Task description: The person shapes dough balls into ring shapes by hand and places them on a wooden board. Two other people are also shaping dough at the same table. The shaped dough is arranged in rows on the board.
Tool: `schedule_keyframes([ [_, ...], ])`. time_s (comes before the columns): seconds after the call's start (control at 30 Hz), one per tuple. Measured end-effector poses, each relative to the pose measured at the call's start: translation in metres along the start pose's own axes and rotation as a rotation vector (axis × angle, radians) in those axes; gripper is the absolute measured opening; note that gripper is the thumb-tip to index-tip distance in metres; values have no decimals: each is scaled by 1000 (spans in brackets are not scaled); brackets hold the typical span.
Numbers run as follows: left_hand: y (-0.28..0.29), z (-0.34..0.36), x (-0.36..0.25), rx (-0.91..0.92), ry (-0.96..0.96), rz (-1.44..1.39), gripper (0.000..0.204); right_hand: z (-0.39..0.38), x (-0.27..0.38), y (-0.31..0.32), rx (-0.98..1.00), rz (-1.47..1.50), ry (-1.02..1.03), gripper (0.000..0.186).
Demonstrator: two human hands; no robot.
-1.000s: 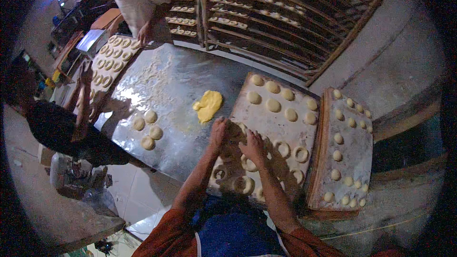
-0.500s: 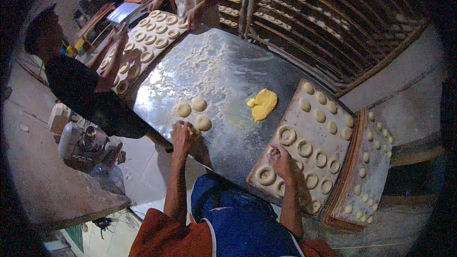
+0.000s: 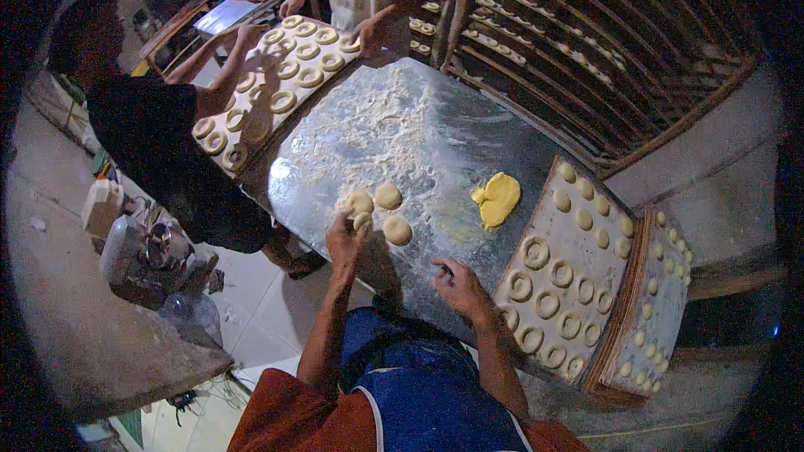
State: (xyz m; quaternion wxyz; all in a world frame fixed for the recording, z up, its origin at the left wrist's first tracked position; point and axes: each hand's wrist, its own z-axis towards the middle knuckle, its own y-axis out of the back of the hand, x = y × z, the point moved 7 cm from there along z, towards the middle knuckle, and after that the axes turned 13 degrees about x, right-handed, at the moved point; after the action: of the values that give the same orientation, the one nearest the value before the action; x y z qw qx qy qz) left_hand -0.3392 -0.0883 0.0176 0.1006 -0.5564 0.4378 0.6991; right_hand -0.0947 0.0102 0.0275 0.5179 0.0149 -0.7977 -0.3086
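Observation:
My left hand (image 3: 344, 243) is at the table's near edge, its fingertips closed around a small dough round (image 3: 363, 220). Close by lie three more floured pieces: a round (image 3: 359, 201) just beyond the fingers, another round (image 3: 388, 196) behind, and a third round (image 3: 397, 232) to the right. My right hand (image 3: 460, 286) hovers over the near side of the metal tabletop, fingers apart and nothing visible in them. To its right, a floured board (image 3: 536, 234) bears several dough rings (image 3: 548, 304) and, farther up, several uncut rounds (image 3: 584, 219).
Yellow fat (image 3: 500, 199) sits on the metal table (image 3: 452, 134), which is dusted with flour. A second board (image 3: 662, 276) of dough pieces lies at far right. Across the left, two people hold a board of rings (image 3: 307, 51). A rack (image 3: 569, 59) of trays stands behind.
My right hand has left the rings on the right-hand board and come left over the table. My left hand stays by the dough rounds. The whole view has shifted a little.

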Motion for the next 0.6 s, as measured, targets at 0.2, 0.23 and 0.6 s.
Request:
schedule_keyframes([
  [0.2, -40, -29, -45, 430, 154, -740, 31, 44, 27, -3, -68, 620, 272, 41],
  [0.23, -43, -32, -51, 429, 162, -727, 32, 48, 24, -3, -92, 578, 175, 42],
  [0.6, -71, -49, -62, 470, 45, -691, 34, 31, 44, 22, -158, 319, 172, 49],
])
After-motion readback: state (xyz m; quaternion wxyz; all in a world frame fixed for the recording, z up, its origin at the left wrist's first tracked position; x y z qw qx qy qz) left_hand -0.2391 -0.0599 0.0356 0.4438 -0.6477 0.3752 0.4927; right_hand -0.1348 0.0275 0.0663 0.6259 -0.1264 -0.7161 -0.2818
